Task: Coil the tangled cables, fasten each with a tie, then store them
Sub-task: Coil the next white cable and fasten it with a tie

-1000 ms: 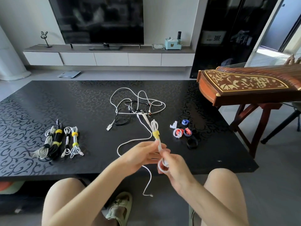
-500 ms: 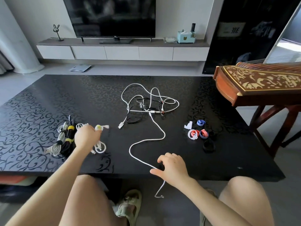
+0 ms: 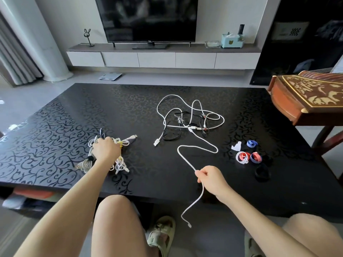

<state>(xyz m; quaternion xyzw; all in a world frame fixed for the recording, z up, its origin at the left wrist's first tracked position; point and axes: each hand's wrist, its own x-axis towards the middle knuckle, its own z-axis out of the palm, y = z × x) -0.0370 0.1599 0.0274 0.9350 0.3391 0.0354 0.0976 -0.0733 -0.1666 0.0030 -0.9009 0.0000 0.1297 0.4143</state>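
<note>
A pile of coiled cables (image 3: pixel 118 162) fastened with yellow ties lies at the table's near left. My left hand (image 3: pixel 105 150) lies on top of that pile, fingers curled over the bundles. My right hand (image 3: pixel 210 178) pinches a loose white cable (image 3: pixel 196 149) near the front edge; its free end hangs below the table toward the floor. That cable runs back into a tangle of white and black cables (image 3: pixel 187 121) at the table's middle. Several rolled ties (image 3: pixel 248 155) in blue, pink, white and black sit at the right.
The black patterned table (image 3: pixel 55 130) fills the view. A carved wooden zither (image 3: pixel 308 95) on a stand juts in at the right edge. A TV and low cabinet stand behind. My knees and a sandalled foot are below the table's front edge.
The left hand carried the newly tied white coil to the pile at the left and now lies on it. The right hand let that coil go and picked up the loose white cable.
</note>
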